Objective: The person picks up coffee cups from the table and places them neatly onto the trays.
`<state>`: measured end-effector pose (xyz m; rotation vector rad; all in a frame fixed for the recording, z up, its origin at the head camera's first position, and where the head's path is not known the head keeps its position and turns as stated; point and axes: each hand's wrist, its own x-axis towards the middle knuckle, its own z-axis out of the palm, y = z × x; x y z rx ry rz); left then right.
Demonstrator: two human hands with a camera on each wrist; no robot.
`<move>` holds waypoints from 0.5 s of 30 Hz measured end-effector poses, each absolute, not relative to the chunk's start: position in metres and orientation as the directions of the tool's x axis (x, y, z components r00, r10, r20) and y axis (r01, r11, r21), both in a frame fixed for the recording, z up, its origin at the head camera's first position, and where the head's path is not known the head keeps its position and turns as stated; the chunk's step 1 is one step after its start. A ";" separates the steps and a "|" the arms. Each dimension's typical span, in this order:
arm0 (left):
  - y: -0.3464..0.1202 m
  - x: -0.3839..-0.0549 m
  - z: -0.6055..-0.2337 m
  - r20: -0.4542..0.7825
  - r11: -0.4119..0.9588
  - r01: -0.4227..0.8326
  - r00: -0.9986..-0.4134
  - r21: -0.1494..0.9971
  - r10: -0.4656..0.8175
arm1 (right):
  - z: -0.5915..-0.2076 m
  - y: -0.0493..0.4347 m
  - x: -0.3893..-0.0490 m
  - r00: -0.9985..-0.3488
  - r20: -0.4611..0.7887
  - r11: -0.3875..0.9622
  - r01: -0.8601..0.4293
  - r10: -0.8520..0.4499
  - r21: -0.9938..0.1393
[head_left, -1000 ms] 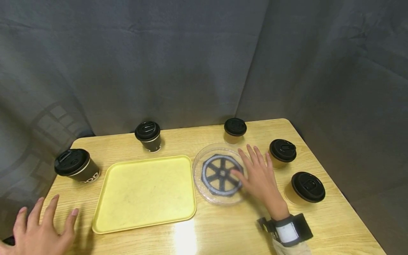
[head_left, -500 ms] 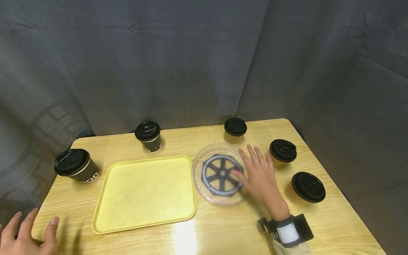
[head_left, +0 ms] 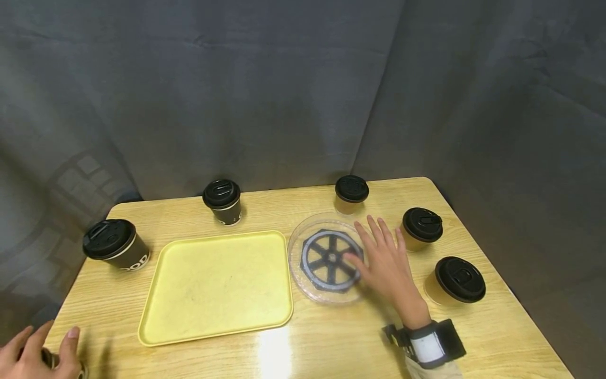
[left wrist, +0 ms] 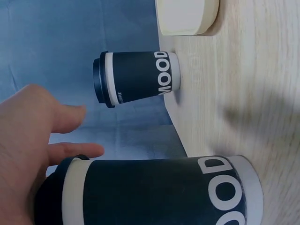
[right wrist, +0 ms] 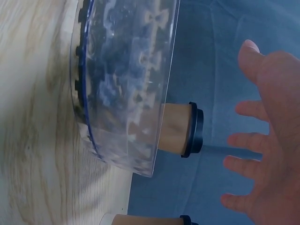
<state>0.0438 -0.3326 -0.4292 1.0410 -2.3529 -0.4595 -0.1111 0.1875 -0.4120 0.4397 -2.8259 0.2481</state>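
Note:
At the lower left edge of the head view is my left hand (head_left: 35, 355), its fingers spread around the top of a black paper coffee cup. In the left wrist view this cup (left wrist: 150, 197), printed with white letters, fills the bottom, and the hand (left wrist: 21, 140) is right at its dark lid. Thumb and a finger extend past the lid. My right hand (head_left: 385, 268) hovers with spread fingers over the right side of a clear round plastic bowl (head_left: 298, 281). Nothing is in its grasp. A dark spoked, wheel-like shape (head_left: 314, 245) shows through the bowl.
A yellow rectangular tray (head_left: 218, 287) lies left of the bowl. Behind and beside it stand two lidded black cups (head_left: 227, 213) (head_left: 128, 255). Several lidded brown cups (head_left: 347, 205) stand behind and right of the bowl. Grey curtain (head_left: 260, 105) surrounds the table's back and sides.
My left hand has moved left and down, and part of a black cup now shows beneath it. My right hand stays over the bowl's right side.

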 end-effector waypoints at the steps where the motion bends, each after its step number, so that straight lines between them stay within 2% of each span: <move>1: -0.333 0.043 -0.429 0.315 0.638 -0.587 -0.564 0.498 -0.764 | -0.412 0.188 -0.111 -0.919 0.287 0.939 -0.318 -0.271 -0.129; 8: -0.335 0.041 -0.432 0.240 0.580 -0.643 -0.541 0.500 -0.806 | -0.413 0.187 -0.112 -0.924 0.274 0.938 -0.315 -0.268 -0.145; 11: -0.336 0.042 -0.433 0.271 0.631 -0.632 -0.576 0.451 -0.771 | -0.413 0.187 -0.111 -0.926 0.268 0.938 -0.313 -0.267 -0.150; 15: -0.336 0.044 -0.430 0.359 0.745 -0.566 -0.654 0.352 -0.666 | -0.413 0.187 -0.110 -0.930 0.258 0.938 -0.307 -0.260 -0.159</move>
